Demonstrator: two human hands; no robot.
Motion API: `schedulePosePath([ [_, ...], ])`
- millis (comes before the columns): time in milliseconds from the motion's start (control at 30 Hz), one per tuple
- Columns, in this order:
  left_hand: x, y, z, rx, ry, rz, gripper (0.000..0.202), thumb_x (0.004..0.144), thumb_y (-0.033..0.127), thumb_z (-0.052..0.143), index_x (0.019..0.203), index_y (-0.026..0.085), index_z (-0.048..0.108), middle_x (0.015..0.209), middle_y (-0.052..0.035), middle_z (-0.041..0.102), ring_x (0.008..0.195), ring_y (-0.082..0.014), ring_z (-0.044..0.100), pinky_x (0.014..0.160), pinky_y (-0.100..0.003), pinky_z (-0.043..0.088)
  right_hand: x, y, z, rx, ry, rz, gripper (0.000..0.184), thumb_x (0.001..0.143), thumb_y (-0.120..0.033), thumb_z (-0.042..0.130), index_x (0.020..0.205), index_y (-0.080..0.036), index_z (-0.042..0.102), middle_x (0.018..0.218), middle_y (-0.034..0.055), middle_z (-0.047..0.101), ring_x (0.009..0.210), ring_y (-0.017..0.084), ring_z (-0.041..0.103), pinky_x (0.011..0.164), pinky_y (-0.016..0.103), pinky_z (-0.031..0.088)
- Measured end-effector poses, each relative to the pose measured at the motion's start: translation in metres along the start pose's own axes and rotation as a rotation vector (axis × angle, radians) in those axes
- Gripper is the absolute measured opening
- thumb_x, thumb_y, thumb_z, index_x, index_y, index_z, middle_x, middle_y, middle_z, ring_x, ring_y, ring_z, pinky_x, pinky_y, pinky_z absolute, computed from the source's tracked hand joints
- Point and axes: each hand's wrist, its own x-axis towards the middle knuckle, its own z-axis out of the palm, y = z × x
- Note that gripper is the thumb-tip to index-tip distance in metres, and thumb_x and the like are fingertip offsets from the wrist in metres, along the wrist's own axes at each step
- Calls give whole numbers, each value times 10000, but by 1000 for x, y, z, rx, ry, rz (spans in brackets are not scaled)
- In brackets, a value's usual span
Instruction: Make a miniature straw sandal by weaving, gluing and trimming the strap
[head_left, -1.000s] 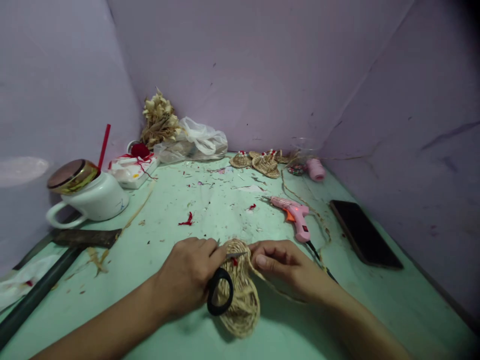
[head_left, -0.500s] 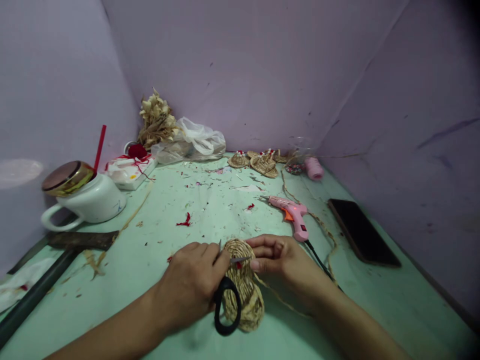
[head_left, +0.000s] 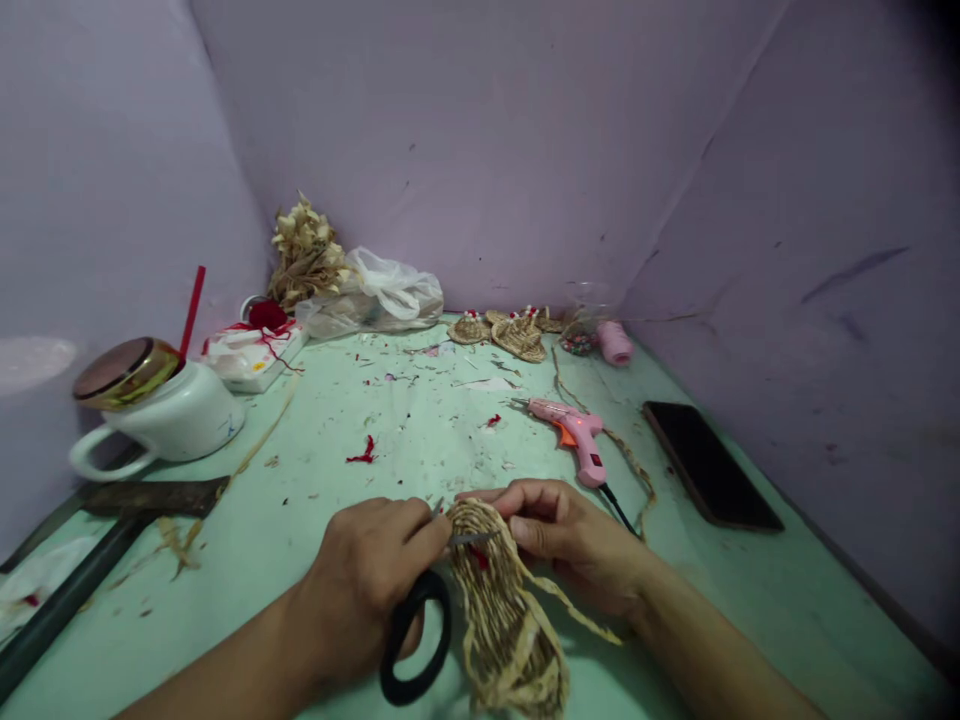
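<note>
My left hand [head_left: 375,570] is closed around scissors [head_left: 405,691] with black handles. One handle loop hangs below the fist, and a blade lies across the upper part of a sole-shaped piece of coiled, braided straw [head_left: 499,620]. A bit of red yarn [head_left: 481,559] shows on that piece just under the blade. With fingers and thumb, my right hand [head_left: 562,540] pinches the far right edge of the straw piece. From that edge a loose straw strand [head_left: 574,607] trails to the right, beneath the wrist.
Beyond my right hand lies a pink glue gun [head_left: 566,420], with a dark phone [head_left: 712,465] farther right. Small straw slippers [head_left: 517,338] and a pink thread spool [head_left: 615,343] are at the back. To the left are a white mug [head_left: 191,415] and a hammer [head_left: 90,570].
The straw piece has tilted, its lower end swinging nearer and rightward. The scissors' loop has shifted left and down. More of the loose strand shows, and the whole view has shifted slightly.
</note>
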Motion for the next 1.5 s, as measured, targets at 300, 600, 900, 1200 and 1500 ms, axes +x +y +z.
schedulePosePath([
  [300,-2,0,4,-171,62,-38,198,749,93,416,886,173,533,677,-22,558,537,-128,474,500,-243,328,-2,5,12,146,-99,-77,244,646,-252,758,823,-198,600,1244,60,524,1009,203,566,822,366,435],
  [600,1,5,0,-368,54,-163,154,753,79,387,702,173,498,597,-3,494,509,-112,461,497,-230,336,-2,6,10,29,-94,-97,323,648,-302,754,931,-177,659,1000,59,653,847,140,608,774,260,429],
  [900,1,-10,3,-181,25,-21,168,768,98,380,786,171,531,606,-8,511,503,-121,458,481,-236,303,3,9,5,67,-150,-133,393,600,-265,788,917,-190,568,1019,69,615,781,161,626,692,290,445],
  [1200,-4,-12,10,214,236,164,360,884,275,219,966,112,529,756,-112,593,633,-199,534,558,-311,406,5,12,8,-57,22,-77,461,512,-257,827,907,-113,639,749,44,643,620,99,569,567,220,434],
  [1500,-3,-8,12,225,243,122,313,862,225,251,968,116,525,759,-101,588,626,-186,538,547,-299,415,3,13,13,-51,6,-162,427,561,-254,801,928,-146,611,775,22,621,662,98,554,604,222,425],
])
